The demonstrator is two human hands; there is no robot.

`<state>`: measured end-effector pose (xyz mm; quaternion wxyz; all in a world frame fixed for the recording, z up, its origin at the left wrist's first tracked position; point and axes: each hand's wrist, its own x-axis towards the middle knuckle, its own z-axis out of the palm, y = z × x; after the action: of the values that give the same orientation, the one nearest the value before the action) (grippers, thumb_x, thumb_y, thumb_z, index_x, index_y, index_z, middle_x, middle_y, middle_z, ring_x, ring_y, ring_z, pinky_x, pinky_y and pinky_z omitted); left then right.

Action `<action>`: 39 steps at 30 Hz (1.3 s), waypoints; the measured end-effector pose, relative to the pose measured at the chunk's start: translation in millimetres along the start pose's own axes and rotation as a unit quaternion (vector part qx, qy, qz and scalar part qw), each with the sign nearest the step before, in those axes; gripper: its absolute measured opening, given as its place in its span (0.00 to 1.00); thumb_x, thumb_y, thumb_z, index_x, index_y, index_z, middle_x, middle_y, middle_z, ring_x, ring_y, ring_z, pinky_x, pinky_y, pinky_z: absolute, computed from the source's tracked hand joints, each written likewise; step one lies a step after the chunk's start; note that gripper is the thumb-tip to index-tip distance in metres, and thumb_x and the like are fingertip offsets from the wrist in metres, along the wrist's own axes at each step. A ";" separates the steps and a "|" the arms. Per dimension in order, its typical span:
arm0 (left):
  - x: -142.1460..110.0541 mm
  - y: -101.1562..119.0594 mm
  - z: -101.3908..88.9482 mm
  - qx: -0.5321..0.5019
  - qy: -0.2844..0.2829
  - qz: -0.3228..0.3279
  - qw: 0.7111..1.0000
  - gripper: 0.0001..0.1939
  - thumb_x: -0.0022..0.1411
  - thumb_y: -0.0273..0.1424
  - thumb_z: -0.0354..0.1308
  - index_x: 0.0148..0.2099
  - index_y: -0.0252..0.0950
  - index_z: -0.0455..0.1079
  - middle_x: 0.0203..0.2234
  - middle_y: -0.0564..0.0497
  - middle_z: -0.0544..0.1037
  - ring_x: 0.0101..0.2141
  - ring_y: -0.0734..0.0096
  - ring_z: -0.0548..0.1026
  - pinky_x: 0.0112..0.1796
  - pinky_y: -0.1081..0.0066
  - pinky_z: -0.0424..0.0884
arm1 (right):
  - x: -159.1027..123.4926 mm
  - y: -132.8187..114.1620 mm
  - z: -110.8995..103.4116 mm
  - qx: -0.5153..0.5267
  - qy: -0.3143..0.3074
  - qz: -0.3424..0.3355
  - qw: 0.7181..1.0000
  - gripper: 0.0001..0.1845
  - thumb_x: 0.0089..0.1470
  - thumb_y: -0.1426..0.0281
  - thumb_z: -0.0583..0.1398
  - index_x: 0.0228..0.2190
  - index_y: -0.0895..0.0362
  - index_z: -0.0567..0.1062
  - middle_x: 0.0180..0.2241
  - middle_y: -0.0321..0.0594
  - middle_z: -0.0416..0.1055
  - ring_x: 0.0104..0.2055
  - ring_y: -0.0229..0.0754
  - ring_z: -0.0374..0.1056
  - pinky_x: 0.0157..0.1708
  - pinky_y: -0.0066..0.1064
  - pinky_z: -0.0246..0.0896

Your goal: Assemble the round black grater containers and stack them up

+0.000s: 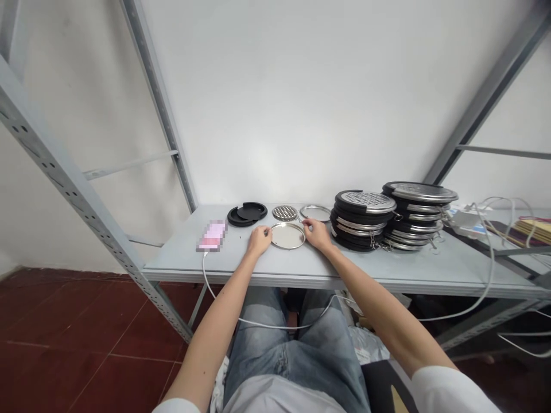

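Note:
A shallow round metal plate (pixel 287 236) with a thin shiny rim lies on the grey table in front of me. My left hand (pixel 259 240) pinches the rim at its left side. On the opposite side, the fingers of my right hand (pixel 316 232) close on the rim, near a small metal piece that I cannot make out clearly. Just behind the plate are a perforated metal disc (pixel 284 213) and a thin metal ring (pixel 315 213). Black round covers (pixel 247 214) with a cut-out edge overlap at the back left.
Two stacks of black and silver round assemblies, a nearer stack (pixel 364 221) and a taller stack (pixel 417 212), stand right of my hands. A phone (pixel 212 236) with a white cable (pixel 206 275) lies left. Metal shelf posts (pixel 157 86) frame the table (pixel 241 269) before a white wall.

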<state>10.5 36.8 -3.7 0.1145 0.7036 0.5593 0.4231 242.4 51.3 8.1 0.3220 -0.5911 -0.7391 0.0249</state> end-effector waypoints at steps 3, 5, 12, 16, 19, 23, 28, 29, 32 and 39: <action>1.1 -0.8 0.3 0.004 -0.001 -0.002 1.000 0.07 0.58 0.25 0.56 0.36 0.34 0.75 0.36 0.45 0.79 0.40 0.65 0.76 0.47 0.67 0.68 | 13.7 -14.8 1.4 -0.031 -0.029 -0.009 0.999 0.20 0.58 0.71 0.51 0.50 0.63 0.71 0.50 0.49 0.71 0.52 0.45 0.66 0.53 0.32 0.57; 1.4 -1.6 0.7 0.005 -0.003 -0.004 1.000 0.07 0.56 0.25 0.57 0.36 0.34 0.75 0.36 0.45 0.79 0.40 0.65 0.76 0.47 0.67 0.68 | 25.7 -26.4 4.9 -0.044 -0.048 -0.017 0.998 0.23 0.59 0.68 0.52 0.53 0.64 0.67 0.54 0.51 0.68 0.55 0.46 0.63 0.55 0.33 0.55; 1.7 -3.3 2.0 0.006 -0.011 -0.002 1.000 0.10 0.51 0.22 0.59 0.38 0.34 0.76 0.38 0.46 0.79 0.41 0.64 0.75 0.48 0.67 0.68 | 44.7 -49.6 25.7 -0.097 -0.135 -0.061 0.984 0.23 0.62 0.61 0.49 0.51 0.62 0.69 0.54 0.53 0.67 0.58 0.49 0.60 0.56 0.35 0.49; 1.4 -3.0 2.3 0.003 -0.013 0.000 1.000 0.12 0.51 0.20 0.58 0.38 0.34 0.76 0.38 0.46 0.79 0.42 0.65 0.75 0.49 0.67 0.67 | 36.0 -51.1 34.7 -0.127 -0.159 -0.053 0.978 0.24 0.63 0.59 0.46 0.49 0.61 0.70 0.53 0.53 0.67 0.54 0.51 0.62 0.54 0.39 0.50; 1.0 -3.1 2.5 0.001 -0.015 0.001 1.000 0.11 0.52 0.21 0.58 0.38 0.34 0.76 0.39 0.46 0.78 0.42 0.65 0.75 0.49 0.68 0.67 | 30.3 -53.8 36.1 -0.144 -0.154 -0.045 0.977 0.25 0.63 0.58 0.45 0.50 0.61 0.69 0.54 0.53 0.65 0.56 0.51 0.60 0.55 0.40 0.48; 0.8 -3.3 2.6 0.000 -0.018 0.000 1.000 0.11 0.52 0.21 0.58 0.38 0.35 0.75 0.39 0.47 0.78 0.41 0.65 0.75 0.48 0.68 0.68 | 27.9 -57.9 31.6 -0.160 -0.134 -0.033 0.977 0.24 0.64 0.61 0.43 0.49 0.60 0.69 0.52 0.52 0.68 0.54 0.50 0.62 0.54 0.38 0.50; -0.5 -2.3 1.7 0.000 -0.018 0.010 1.000 0.11 0.52 0.20 0.58 0.37 0.35 0.75 0.38 0.47 0.78 0.41 0.65 0.75 0.48 0.68 0.68 | 31.7 -57.1 25.2 -0.177 -0.105 -0.015 0.979 0.21 0.64 0.66 0.44 0.44 0.60 0.73 0.50 0.53 0.70 0.53 0.50 0.63 0.52 0.37 0.53; -0.8 -2.0 1.4 0.000 -0.019 0.012 1.000 0.11 0.52 0.20 0.57 0.37 0.35 0.75 0.38 0.47 0.78 0.41 0.65 0.75 0.48 0.68 0.68 | 33.1 -56.1 24.5 -0.179 -0.101 -0.010 0.979 0.21 0.63 0.67 0.44 0.43 0.60 0.73 0.49 0.53 0.71 0.53 0.50 0.63 0.52 0.37 0.53; -1.7 -1.5 0.8 0.001 -0.020 0.015 1.000 0.10 0.53 0.20 0.57 0.37 0.35 0.75 0.38 0.47 0.78 0.41 0.66 0.75 0.48 0.68 0.68 | 37.7 -52.1 23.1 -0.183 -0.097 0.003 0.978 0.19 0.62 0.69 0.46 0.41 0.60 0.75 0.47 0.53 0.73 0.51 0.50 0.65 0.51 0.37 0.55; -2.5 -0.7 0.1 -0.008 -0.025 0.017 1.000 0.10 0.53 0.20 0.57 0.37 0.36 0.76 0.38 0.48 0.79 0.41 0.66 0.75 0.47 0.68 0.68 | 46.8 -43.7 17.1 -0.187 -0.114 0.010 0.976 0.15 0.60 0.69 0.50 0.42 0.58 0.75 0.45 0.52 0.74 0.48 0.49 0.69 0.45 0.34 0.59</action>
<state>10.1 34.9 -5.4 0.1264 0.7221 0.5413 0.4118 191.9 85.7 33.7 0.1195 -0.6415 -0.7565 -0.0435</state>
